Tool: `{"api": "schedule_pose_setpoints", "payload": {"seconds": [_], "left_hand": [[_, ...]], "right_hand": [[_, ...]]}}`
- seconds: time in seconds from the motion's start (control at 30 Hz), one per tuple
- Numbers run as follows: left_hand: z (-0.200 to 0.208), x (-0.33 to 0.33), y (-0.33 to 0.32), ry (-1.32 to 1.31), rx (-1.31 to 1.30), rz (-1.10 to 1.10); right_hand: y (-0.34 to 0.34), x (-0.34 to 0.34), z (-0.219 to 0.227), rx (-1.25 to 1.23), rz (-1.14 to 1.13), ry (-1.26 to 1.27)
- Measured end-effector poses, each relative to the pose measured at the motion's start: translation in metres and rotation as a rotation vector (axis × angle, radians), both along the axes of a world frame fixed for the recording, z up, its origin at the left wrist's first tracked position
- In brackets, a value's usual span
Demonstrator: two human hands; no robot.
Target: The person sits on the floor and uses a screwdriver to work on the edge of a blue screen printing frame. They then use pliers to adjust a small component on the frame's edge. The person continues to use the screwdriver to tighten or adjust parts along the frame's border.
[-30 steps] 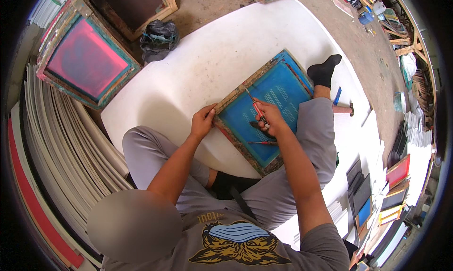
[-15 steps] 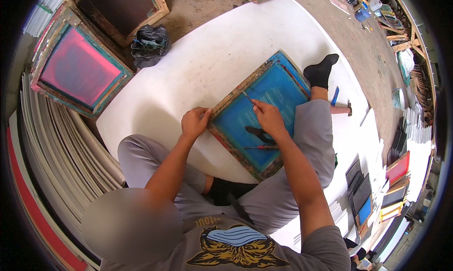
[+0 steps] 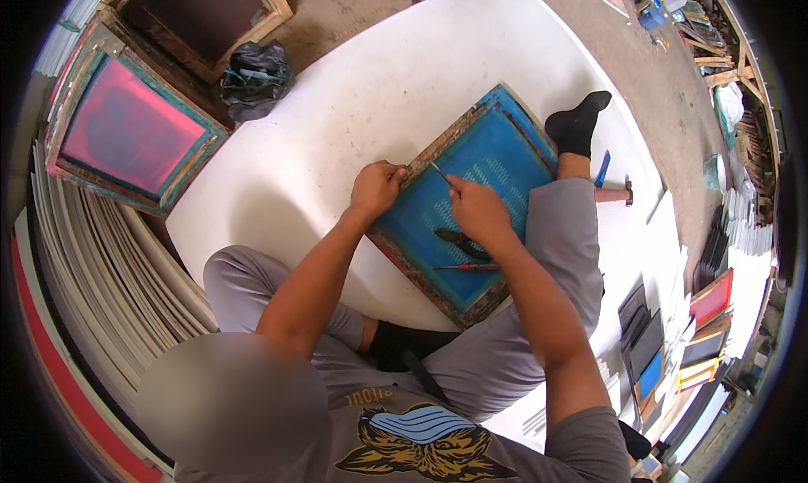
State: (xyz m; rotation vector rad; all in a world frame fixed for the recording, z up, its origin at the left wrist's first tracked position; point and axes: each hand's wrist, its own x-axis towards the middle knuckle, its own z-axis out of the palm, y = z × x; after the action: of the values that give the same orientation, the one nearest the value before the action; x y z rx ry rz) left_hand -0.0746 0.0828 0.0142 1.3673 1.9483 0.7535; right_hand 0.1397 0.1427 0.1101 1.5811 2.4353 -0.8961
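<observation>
A screen-printing frame [image 3: 478, 306] with blue mesh and worn wooden edges lies tilted on the white surface, against my bent right leg. My left hand [image 3: 377, 187] is closed at its upper left edge, with thumb and fingertips on the wood. In my right hand [image 3: 481, 212], held over the mesh, is a thin metal-shafted tool [image 3: 440, 172], probably a screwdriver; its tip meets the same wooden edge and its handle is hidden in my fist. Dark pliers [image 3: 461, 244] rest on the mesh below that hand, beside a slim red-handled tool [image 3: 465, 268].
To the right of my leg lie a blue cutter [image 3: 603, 169] and a hammer [image 3: 614, 195]. A black plastic bag [image 3: 255, 81] and a pink-meshed frame [image 3: 135, 125] stand at the upper left. Stacked sheets [image 3: 109, 239] line the left; more frames [image 3: 711, 302] lie at right.
My left hand has slid up along the frame's edge, closer to the tool's tip. My right hand stays nearly in place with the tool at the edge.
</observation>
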Motion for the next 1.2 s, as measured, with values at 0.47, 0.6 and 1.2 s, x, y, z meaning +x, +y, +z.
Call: {"api": "schedule_pose_setpoints", "payload": {"seconds": [0.47,0.6,1.2], "left_hand": [[-0.017,0.000,-0.002,-0.030,0.126,0.021],[-0.011,-0.006,-0.002,-0.057,0.092,-0.027],[-0.017,-0.008,-0.005,-0.140,0.145,-0.013]], "right_hand": [[0.002,0.016,-0.031,-0.095,-0.078,0.261],[-0.002,0.012,-0.025,-0.242,-0.178,0.238],[0.010,0.029,-0.031,-0.312,-0.288,0.400]]}}
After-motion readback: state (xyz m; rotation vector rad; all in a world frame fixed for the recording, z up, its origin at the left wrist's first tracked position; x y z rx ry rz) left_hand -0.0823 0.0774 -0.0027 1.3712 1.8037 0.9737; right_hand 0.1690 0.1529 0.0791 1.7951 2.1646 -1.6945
